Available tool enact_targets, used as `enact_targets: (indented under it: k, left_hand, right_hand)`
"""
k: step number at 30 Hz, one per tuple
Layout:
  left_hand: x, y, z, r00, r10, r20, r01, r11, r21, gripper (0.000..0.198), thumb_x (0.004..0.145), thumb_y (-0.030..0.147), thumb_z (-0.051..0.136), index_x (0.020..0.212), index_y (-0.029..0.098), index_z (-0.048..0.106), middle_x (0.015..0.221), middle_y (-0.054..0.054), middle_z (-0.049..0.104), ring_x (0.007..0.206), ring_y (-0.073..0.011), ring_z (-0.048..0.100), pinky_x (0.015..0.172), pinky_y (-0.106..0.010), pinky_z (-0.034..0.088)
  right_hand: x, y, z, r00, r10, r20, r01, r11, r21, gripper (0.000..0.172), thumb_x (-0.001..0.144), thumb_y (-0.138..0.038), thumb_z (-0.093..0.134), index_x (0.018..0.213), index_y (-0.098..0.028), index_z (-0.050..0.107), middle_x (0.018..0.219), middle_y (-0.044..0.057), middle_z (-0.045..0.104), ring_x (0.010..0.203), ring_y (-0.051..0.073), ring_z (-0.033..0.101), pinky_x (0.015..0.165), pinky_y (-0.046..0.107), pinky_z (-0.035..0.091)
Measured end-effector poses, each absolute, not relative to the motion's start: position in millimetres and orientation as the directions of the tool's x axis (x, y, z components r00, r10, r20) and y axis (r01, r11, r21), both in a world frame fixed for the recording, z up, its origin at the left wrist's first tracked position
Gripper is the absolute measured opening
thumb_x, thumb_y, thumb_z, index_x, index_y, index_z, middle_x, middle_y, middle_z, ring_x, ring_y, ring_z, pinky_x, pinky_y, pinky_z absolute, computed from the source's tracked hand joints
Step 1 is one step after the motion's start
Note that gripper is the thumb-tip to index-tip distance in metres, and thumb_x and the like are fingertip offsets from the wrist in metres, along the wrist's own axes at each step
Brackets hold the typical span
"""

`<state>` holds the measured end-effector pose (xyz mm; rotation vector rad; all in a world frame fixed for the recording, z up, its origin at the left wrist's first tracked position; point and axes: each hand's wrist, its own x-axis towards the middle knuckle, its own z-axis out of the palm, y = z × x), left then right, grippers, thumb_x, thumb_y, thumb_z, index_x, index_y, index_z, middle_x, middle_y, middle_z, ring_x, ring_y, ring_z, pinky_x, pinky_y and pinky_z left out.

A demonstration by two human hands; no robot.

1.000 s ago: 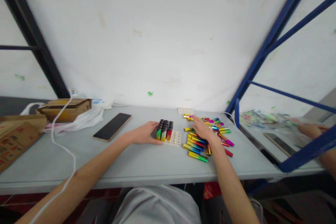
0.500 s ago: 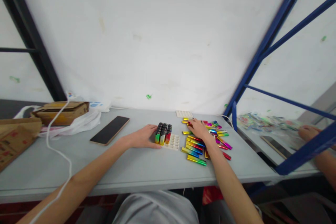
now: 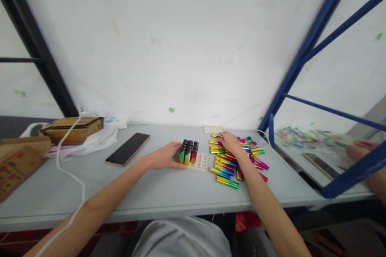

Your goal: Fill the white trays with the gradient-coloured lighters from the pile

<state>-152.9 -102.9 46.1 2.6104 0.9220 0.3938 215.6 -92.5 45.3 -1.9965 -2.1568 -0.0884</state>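
A white tray (image 3: 201,162) with round holes lies on the grey table (image 3: 150,184); several rainbow-coloured lighters (image 3: 188,151) with black caps stand upright in its left part. My left hand (image 3: 164,156) rests flat against the tray's left side, fingers touching the standing lighters. To the right lies a heap of loose metallic rainbow lighters (image 3: 232,162). My right hand (image 3: 230,142) reaches over the far part of that heap, fingers curled down on the lighters; what they grip is hidden.
A dark phone (image 3: 128,149) lies left of the tray. Cardboard boxes (image 3: 72,125), a white plastic bag (image 3: 93,138) and a white cable (image 3: 70,176) sit at the left. Another white tray (image 3: 212,129) lies by the wall. Blue frame bars (image 3: 301,64) rise right; another person's hand (image 3: 358,148) works beyond them.
My right hand has slid away from me toward the far end of the lighter heap. The left hand stays against the tray. The view shifted slightly.
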Motion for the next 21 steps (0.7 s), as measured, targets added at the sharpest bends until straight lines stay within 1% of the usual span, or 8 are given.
enact_targets:
  k: [4, 6, 9, 11, 14, 17, 19, 21]
  left_hand:
    - [-153.1, -103.3, 46.2, 0.754, 0.639, 0.151, 0.540, -0.734, 0.411, 0.092, 0.078, 0.076, 0.080, 0.145, 0.017, 0.059, 0.154, -0.019, 0.060, 0.142, -0.0403, 0.056, 0.123, -0.050, 0.042]
    - [-153.0, -103.7, 46.7, 0.752, 0.642, 0.150, 0.542, -0.732, 0.413, 0.092, 0.078, 0.076, 0.080, 0.145, 0.018, 0.059, 0.155, -0.019, 0.059, 0.142, -0.0402, 0.056, 0.124, -0.049, 0.042]
    - [-152.4, -103.6, 47.0, 0.746, 0.650, 0.145, 0.550, -0.725, 0.415, 0.092, 0.076, 0.076, 0.081, 0.145, 0.017, 0.060, 0.154, -0.020, 0.060, 0.142, -0.0406, 0.056, 0.123, -0.050, 0.042]
    - [-151.9, -103.1, 46.7, 0.746, 0.650, 0.146, 0.552, -0.725, 0.413, 0.092, 0.076, 0.076, 0.081, 0.143, 0.017, 0.061, 0.153, -0.019, 0.060, 0.141, -0.0412, 0.057, 0.123, -0.050, 0.043]
    - [-151.6, -102.7, 46.0, 0.749, 0.644, 0.156, 0.547, -0.733, 0.405, 0.091, 0.076, 0.077, 0.080, 0.143, 0.017, 0.061, 0.153, -0.019, 0.061, 0.141, -0.0420, 0.057, 0.123, -0.051, 0.043]
    - [-151.5, -103.0, 45.4, 0.749, 0.645, 0.154, 0.552, -0.735, 0.394, 0.092, 0.077, 0.078, 0.079, 0.143, 0.016, 0.061, 0.152, -0.020, 0.061, 0.141, -0.0422, 0.057, 0.122, -0.050, 0.043]
    - [-151.4, -103.5, 45.7, 0.750, 0.643, 0.154, 0.552, -0.737, 0.390, 0.093, 0.077, 0.079, 0.078, 0.143, 0.017, 0.061, 0.152, -0.020, 0.061, 0.141, -0.0418, 0.057, 0.122, -0.049, 0.043]
    - [-151.2, -104.1, 46.5, 0.753, 0.638, 0.160, 0.545, -0.742, 0.390, 0.093, 0.077, 0.079, 0.078, 0.143, 0.017, 0.061, 0.152, -0.019, 0.061, 0.140, -0.0417, 0.057, 0.122, -0.049, 0.043]
  right_hand:
    - [219.1, -90.5, 46.9, -0.043, 0.989, 0.144, 0.994, 0.058, -0.097, 0.032, 0.107, -0.025, 0.052, 0.125, -0.015, 0.077, 0.127, 0.018, 0.075, 0.127, 0.027, 0.066, 0.112, 0.036, 0.045]
    - [218.9, -91.0, 47.5, -0.041, 0.991, 0.126, 0.994, 0.054, -0.097, 0.027, 0.106, -0.026, 0.056, 0.118, -0.016, 0.078, 0.126, 0.017, 0.075, 0.127, 0.027, 0.066, 0.110, 0.034, 0.045]
    - [216.5, -94.7, 49.8, -0.023, 0.991, 0.134, 0.992, 0.039, -0.116, 0.026, 0.104, -0.026, 0.060, 0.125, -0.016, 0.071, 0.126, 0.017, 0.075, 0.121, 0.027, 0.069, 0.103, 0.034, 0.047]
    - [213.9, -99.1, 53.7, 0.005, 0.983, 0.183, 0.984, 0.028, -0.174, 0.029, 0.105, -0.025, 0.056, 0.131, -0.016, 0.065, 0.116, 0.016, 0.078, 0.109, 0.027, 0.072, 0.095, 0.034, 0.049]
    - [208.5, -108.3, 63.7, 0.017, 0.940, 0.340, 0.920, 0.119, -0.374, 0.027, 0.105, -0.033, 0.054, 0.124, -0.019, 0.065, 0.093, 0.008, 0.077, 0.088, 0.025, 0.070, 0.084, 0.033, 0.049]
    - [198.3, -120.7, 73.4, 0.053, 0.889, 0.455, 0.715, 0.285, -0.639, 0.033, 0.097, -0.053, 0.061, 0.093, -0.021, 0.067, 0.074, 0.001, 0.067, 0.072, 0.020, 0.061, 0.074, 0.031, 0.048]
    - [188.3, -130.3, 75.6, 0.103, 0.886, 0.452, 0.511, 0.343, -0.788, 0.045, 0.092, -0.066, 0.064, 0.081, -0.022, 0.062, 0.071, 0.000, 0.063, 0.070, 0.019, 0.058, 0.070, 0.031, 0.049]
    - [177.2, -139.3, 73.8, 0.132, 0.908, 0.398, 0.303, 0.345, -0.888, 0.051, 0.090, -0.074, 0.062, 0.084, -0.024, 0.060, 0.076, 0.001, 0.064, 0.076, 0.020, 0.061, 0.071, 0.031, 0.052]
